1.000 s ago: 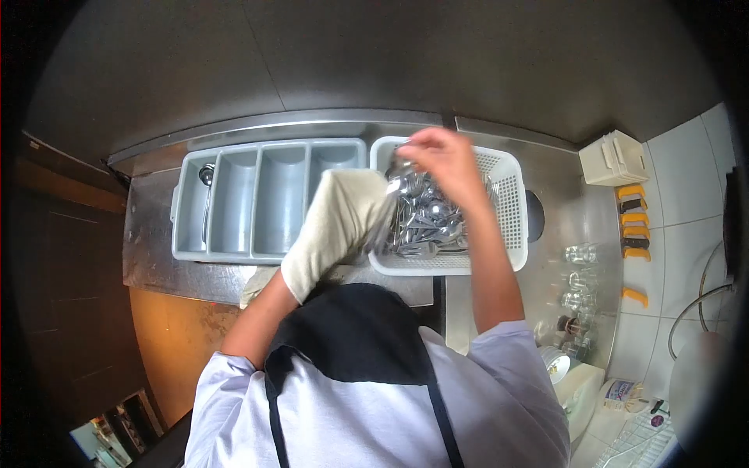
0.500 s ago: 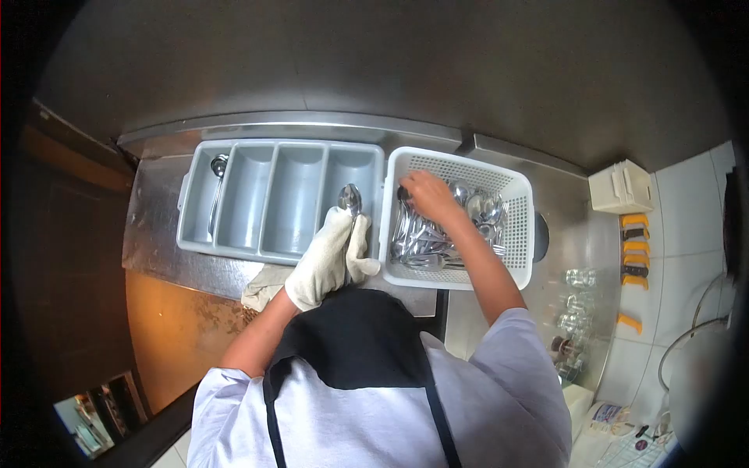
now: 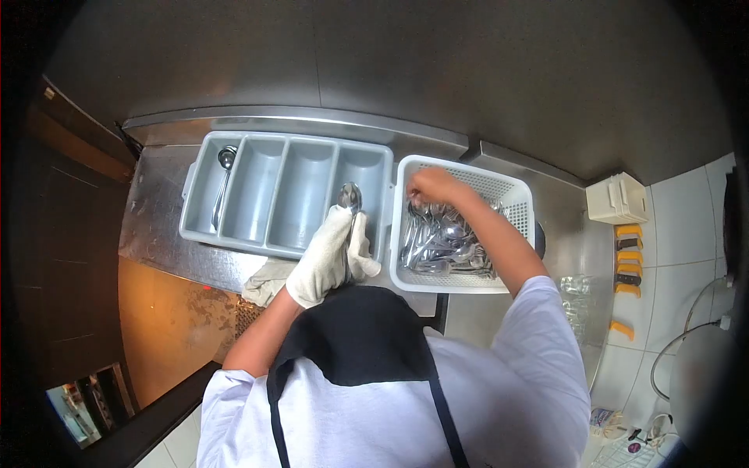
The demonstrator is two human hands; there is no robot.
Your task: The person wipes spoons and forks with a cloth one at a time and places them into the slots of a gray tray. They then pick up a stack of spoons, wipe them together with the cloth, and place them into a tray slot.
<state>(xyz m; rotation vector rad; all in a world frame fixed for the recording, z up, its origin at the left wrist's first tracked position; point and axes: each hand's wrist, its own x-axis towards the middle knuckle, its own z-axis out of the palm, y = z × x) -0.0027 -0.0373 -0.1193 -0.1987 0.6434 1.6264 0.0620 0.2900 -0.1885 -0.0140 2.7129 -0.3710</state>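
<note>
My left hand (image 3: 326,253), covered by a white cloth or glove, is closed around large spoons (image 3: 350,196) whose bowls point away from me, over the right compartment of the grey tray (image 3: 260,251). Inside the white basket (image 3: 404,226), my right hand (image 3: 427,187) is at the back left corner with its fingers bent together at the cutlery. What lies between those fingers is too small to make out. A pile of metal cutlery (image 3: 449,242) fills much of the basket. In the tray's left compartment lies a ladle-like spoon (image 3: 225,168).
A crumpled cloth (image 3: 265,282) lies by the tray's front edge. On the right are drinking glasses (image 3: 576,296), a cream-coloured holder (image 3: 616,199) and yellow-handled tools (image 3: 629,257) along the tiled wall. A metal ledge (image 3: 296,115) runs behind the tray.
My right hand has gone slightly right within the basket, and its fingers are now lower at the cutlery. Pieces in the pile have shifted. My left hand still holds the spoons. The view has tilted slightly.
</note>
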